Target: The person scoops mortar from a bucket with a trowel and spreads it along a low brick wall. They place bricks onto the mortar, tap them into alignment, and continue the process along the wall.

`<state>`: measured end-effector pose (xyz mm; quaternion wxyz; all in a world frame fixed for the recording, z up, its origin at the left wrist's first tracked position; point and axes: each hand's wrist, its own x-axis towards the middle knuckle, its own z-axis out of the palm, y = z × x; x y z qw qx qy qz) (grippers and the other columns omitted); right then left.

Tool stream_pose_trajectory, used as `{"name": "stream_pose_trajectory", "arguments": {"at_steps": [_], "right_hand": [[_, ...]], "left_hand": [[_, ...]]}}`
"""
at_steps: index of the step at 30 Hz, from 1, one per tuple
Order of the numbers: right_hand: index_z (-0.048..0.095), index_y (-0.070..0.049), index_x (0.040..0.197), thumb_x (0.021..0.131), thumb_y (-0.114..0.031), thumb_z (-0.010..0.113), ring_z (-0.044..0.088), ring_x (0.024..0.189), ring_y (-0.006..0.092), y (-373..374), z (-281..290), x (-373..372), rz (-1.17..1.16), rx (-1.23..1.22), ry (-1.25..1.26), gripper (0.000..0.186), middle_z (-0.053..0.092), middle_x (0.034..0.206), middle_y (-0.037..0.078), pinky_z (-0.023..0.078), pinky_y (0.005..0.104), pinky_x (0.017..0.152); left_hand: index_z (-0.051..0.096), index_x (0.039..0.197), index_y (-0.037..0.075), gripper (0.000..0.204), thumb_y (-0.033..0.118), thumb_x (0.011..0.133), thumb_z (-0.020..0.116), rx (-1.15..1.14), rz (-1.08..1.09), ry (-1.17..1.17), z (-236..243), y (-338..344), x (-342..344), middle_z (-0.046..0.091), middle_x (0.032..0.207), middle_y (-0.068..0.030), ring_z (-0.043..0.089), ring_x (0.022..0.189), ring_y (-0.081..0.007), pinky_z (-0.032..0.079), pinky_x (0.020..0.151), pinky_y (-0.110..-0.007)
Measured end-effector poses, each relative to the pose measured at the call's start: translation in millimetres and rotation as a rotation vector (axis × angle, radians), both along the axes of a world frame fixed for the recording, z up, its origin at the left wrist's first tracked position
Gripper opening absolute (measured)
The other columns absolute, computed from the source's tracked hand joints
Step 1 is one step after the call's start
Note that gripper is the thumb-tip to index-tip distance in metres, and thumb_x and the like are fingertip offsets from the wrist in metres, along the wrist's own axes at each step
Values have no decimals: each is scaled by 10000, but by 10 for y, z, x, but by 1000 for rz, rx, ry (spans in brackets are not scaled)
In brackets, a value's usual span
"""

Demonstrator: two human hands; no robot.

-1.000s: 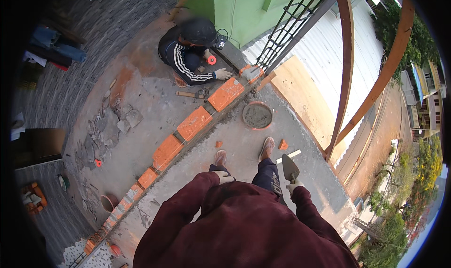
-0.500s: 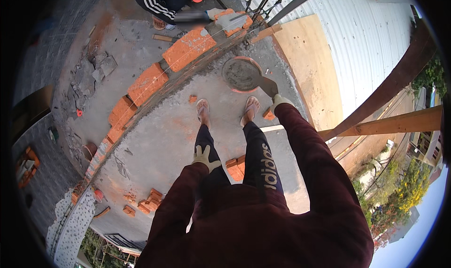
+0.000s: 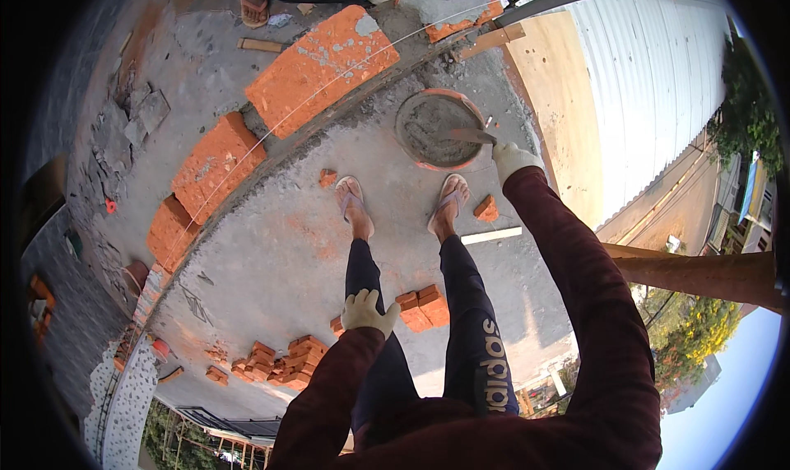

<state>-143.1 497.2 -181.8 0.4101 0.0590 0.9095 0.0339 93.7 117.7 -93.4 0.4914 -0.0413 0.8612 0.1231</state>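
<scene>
Right now, the gloved right hand [image 3: 515, 160] has its fingers wrapped around a trowel [image 3: 465, 135], whose blade reaches over the grey mortar [image 3: 425, 127] inside a round basin [image 3: 467, 101], just left of and beyond those fingers. The gloved left hand [image 3: 369, 312] rests on the left leg [image 3: 362, 264], fingers spread, gripping nothing. Well left of these fingers are a brownish bucket [image 3: 136, 277] and a red bucket [image 3: 160, 349]; their contents are too small to tell.
</scene>
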Motion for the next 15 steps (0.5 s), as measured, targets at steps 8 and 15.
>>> {"name": "stream_pose_trajectory", "arguments": {"at_steps": [8, 15], "right_hand": [[596, -37, 1183, 902, -51, 609, 719, 1091, 362, -504, -291, -637, -27, -127, 71, 281, 730, 1138, 200, 600, 452, 880], [634, -62, 1171, 974, -139, 560, 752, 1017, 319, -344, -143, -84, 171, -13, -1, 224, 740, 1099, 128, 623, 453, 813]], "left_hand": [[725, 1193, 56, 607, 543, 832, 713, 110, 125, 152, -123, -270, 12, 674, 1301, -98, 569, 1235, -334, 485, 1050, -477], [722, 1248, 100, 694, 659, 845, 647, 66, 129, -71, -32, -280, -53, 638, 1371, -64, 548, 1267, -309, 451, 1089, -482]]}}
